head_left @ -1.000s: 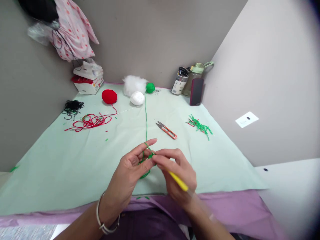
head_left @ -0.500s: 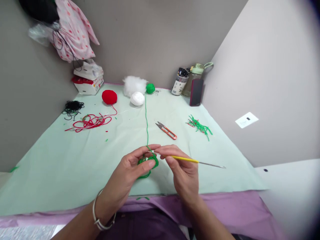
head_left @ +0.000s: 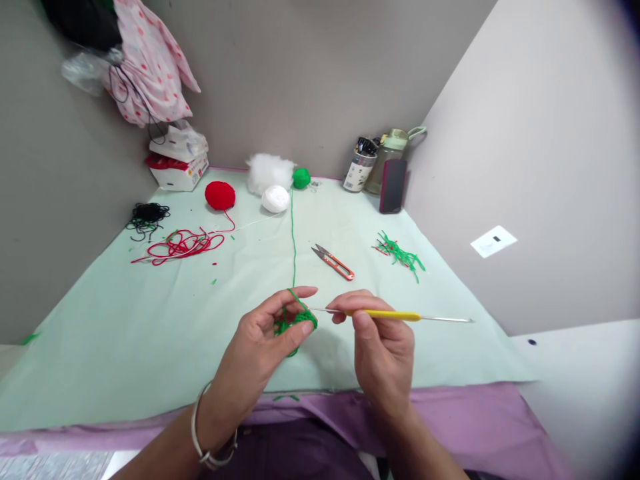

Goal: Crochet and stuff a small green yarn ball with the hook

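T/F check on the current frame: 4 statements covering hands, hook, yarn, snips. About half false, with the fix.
1. The right hand grips a yellow-handled crochet hook. True.
2. The left hand holds red yarn. False: it pinches a green crochet piece.
3. A green strand runs from the left hand to the green yarn ball by the back wall. True.
4. The orange snips lie on top of the red yarn ball. False: they lie on the pale green cloth, well apart from that ball.
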The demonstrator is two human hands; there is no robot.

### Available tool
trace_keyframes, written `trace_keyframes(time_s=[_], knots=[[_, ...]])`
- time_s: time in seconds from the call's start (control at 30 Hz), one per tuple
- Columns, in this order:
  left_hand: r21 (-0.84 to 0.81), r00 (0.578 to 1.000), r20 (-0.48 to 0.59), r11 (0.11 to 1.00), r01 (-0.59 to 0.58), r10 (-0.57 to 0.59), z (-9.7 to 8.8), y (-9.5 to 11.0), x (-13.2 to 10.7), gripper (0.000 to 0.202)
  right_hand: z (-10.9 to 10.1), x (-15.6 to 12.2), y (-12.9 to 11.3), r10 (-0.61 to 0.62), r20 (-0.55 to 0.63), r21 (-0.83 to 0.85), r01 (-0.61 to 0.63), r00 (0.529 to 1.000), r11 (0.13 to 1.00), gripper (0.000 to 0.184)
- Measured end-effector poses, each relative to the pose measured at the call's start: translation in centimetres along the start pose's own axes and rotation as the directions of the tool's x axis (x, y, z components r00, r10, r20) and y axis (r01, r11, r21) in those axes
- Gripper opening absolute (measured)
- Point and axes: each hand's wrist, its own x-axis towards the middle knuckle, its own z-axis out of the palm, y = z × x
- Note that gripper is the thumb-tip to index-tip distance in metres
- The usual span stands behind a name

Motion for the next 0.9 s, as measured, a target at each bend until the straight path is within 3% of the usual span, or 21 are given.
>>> trace_keyframes(time_s=[0.37,0.57,0.77,0.9], knots=[[0.188,0.992,-0.063,0.978,-0.094,0.108,-0.1,-0.4,0.3,0.032,-0.5,-0.5,-1.6,-0.176,0.219,-0.266,0.232,0.96,0.936,0.029],[0.194,0.991,-0.051,0.974,-0.116,0.128,-0.2,-0.5,0.3,0.031,-0.7,-0.5,-1.5,-0.22,0.22,-0.293,0.28,0.95,0.914,0.033],[0.171,0.988,-0.049,0.976,-0.137,0.147,-0.1,-0.5,0.3,0.009,-0.7,-0.8,-1.4,-0.226,0.206,-0.295,0.281,0.952,0.913,0.032],[0.158,0.989,-0.035,0.978,-0.139,0.146,0.0,-0.5,0.4,0.008,-0.7,-0.8,-1.4,-0.211,0.209,-0.298,0.268,0.955,0.916,0.031]])
